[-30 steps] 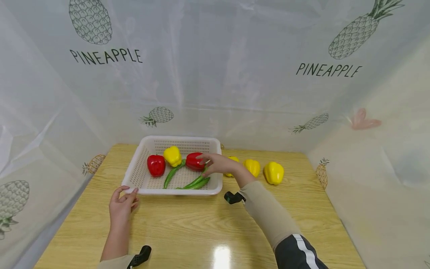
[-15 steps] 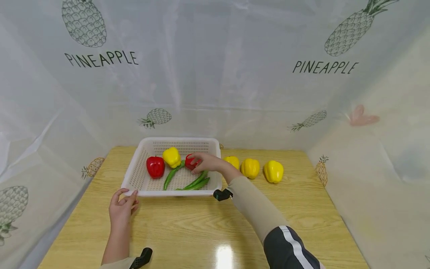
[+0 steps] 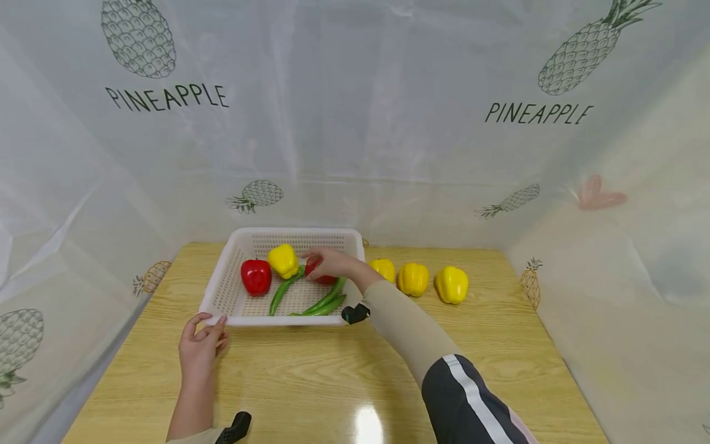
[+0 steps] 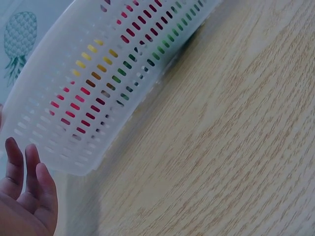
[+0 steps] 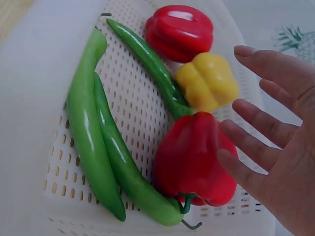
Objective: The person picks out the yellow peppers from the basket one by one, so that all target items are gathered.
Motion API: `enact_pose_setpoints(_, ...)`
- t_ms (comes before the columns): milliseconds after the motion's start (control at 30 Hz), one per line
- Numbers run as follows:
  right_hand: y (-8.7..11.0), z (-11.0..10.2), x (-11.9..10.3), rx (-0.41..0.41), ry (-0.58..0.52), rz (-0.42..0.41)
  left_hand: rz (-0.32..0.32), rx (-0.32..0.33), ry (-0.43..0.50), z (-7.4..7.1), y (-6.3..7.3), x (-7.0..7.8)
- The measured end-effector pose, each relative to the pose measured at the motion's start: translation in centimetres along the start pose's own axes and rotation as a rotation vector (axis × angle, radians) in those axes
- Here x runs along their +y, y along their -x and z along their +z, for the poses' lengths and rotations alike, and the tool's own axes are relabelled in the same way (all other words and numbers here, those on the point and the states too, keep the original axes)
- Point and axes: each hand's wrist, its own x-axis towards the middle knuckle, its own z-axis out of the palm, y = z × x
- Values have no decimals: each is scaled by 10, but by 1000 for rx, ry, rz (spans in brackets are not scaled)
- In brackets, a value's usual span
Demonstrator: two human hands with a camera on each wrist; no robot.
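Note:
A white perforated basket holds red and yellow bell peppers and several long green peppers. My left hand holds the basket's near left corner with thumb and forefinger at the rim; its other fingers bend loosely outside the wall. My right hand reaches into the basket above the right-hand red bell pepper, partly hiding it in the head view. In the right wrist view its fingers are spread beside that pepper. A yellow bell pepper and another red bell pepper lie farther left.
Three yellow bell peppers stand in a row on the wooden table right of the basket, the outermost yellow pepper farthest away from it. A pineapple-print plastic sheet hangs behind the table and along both sides.
My right hand has moved left, from the right side of the red bell pepper to over it. My left hand stays at the basket corner.

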Motion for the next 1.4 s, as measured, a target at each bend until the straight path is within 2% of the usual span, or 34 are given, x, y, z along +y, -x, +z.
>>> enact_pose_setpoints(300,-14,3,-7,24,-7,41,-15,8,7,3,0,4)
enact_pose_setpoints(667,-37,10,-8,67,-21,19,8,39,19,-3,-10,-8)
enact_pose_setpoints(1000,-47,15,-4,91,-29,10,-9,30,-2,1,-6,-5)
enact_pose_setpoints(1167,-54,20,-3,120,-44,38,-23,35,1,1,-6,-5)
enact_pose_setpoints(1400,-65,26,-5,134,-5,39,-6,41,-22,-2,-10,-10)
